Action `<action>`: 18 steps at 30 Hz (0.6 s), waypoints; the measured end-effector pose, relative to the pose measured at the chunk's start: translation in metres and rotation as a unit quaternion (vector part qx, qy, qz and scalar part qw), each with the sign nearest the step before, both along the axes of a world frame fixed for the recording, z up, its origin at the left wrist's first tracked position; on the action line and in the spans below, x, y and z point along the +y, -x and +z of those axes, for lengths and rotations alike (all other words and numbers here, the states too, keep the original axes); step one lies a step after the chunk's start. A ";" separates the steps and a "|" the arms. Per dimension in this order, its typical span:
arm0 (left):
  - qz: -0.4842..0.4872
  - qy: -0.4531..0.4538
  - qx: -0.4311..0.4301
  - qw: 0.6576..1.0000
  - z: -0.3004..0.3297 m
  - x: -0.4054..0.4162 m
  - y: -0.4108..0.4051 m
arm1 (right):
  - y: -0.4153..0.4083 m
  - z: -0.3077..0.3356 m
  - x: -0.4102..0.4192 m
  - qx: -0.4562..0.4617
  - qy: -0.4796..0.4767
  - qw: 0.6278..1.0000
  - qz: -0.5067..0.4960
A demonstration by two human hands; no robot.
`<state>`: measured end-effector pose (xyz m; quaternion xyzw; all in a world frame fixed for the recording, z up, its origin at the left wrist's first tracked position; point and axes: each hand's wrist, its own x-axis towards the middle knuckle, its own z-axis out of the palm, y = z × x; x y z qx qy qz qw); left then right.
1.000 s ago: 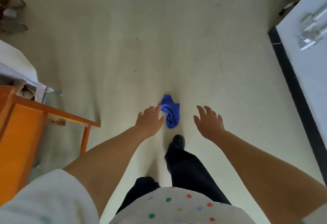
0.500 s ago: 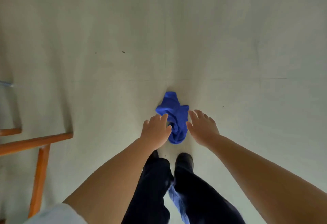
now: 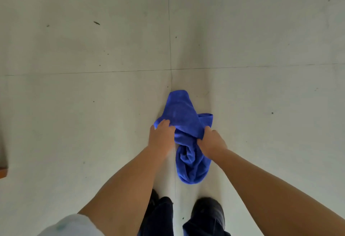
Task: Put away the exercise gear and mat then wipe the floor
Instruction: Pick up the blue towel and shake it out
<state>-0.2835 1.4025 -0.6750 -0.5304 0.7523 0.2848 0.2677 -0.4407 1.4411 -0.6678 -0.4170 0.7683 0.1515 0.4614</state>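
Observation:
A crumpled blue cloth point(image 3: 183, 122) lies on the pale tiled floor point(image 3: 93, 105) just in front of my feet. My left hand point(image 3: 161, 135) grips the cloth's left edge with curled fingers. My right hand point(image 3: 211, 140) grips a bunched fold on the cloth's right side. The cloth's lower part hangs in folds between my forearms. No exercise gear or mat is in view.
My dark shoes point(image 3: 208, 211) and trouser legs stand at the bottom middle. A sliver of an orange wooden piece point(image 3: 2, 172) shows at the left edge. Tile seams cross above the cloth, and small dark specks dot the floor.
I have bent lower toward the floor. Both hands went from open and hovering beside the cloth to gripping it. The orange furniture has slid almost out of view at the left.

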 end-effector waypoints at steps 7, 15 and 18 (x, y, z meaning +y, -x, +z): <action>0.097 -0.060 0.096 0.989 0.111 0.025 0.004 | 0.005 0.121 0.023 -0.113 0.089 0.988 -0.061; 0.020 -0.056 0.180 0.982 0.322 0.022 0.028 | 0.020 0.337 0.029 -0.132 0.140 0.977 -0.094; -0.031 -0.039 0.192 0.980 0.420 0.008 0.030 | 0.028 0.425 0.028 -0.123 0.160 0.976 -0.084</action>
